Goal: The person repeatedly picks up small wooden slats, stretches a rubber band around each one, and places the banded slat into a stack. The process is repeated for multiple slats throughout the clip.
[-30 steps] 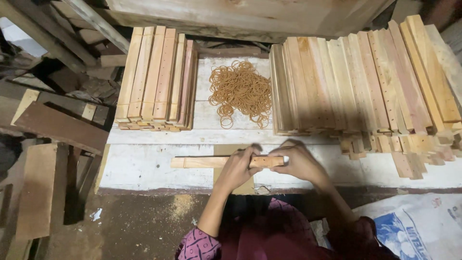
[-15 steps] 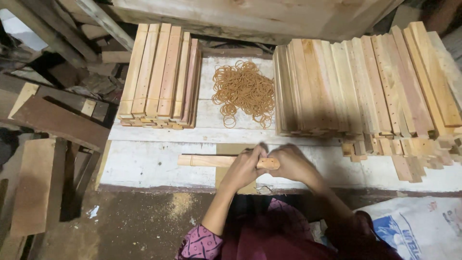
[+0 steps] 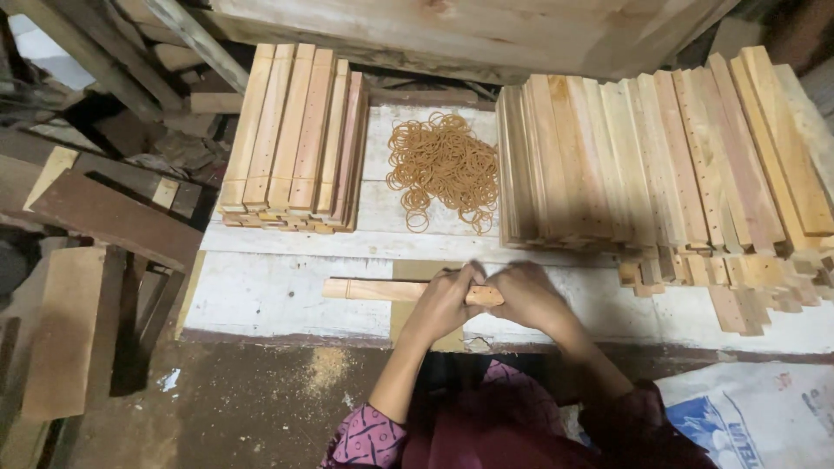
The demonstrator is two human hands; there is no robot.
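Both hands, left (image 3: pixel 443 300) and right (image 3: pixel 526 295), closed around right end of wooden slat bundle (image 3: pixel 382 289) lying flat on white tabletop (image 3: pixel 261 295), just below rubber band pile (image 3: pixel 443 165).

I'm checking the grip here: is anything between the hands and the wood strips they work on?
Nothing visible: the left hand and right hand both close directly on the wood strips lying on the white board.

White-and-blue printed sack (image 3: pixel 747 412) lies at lower right.
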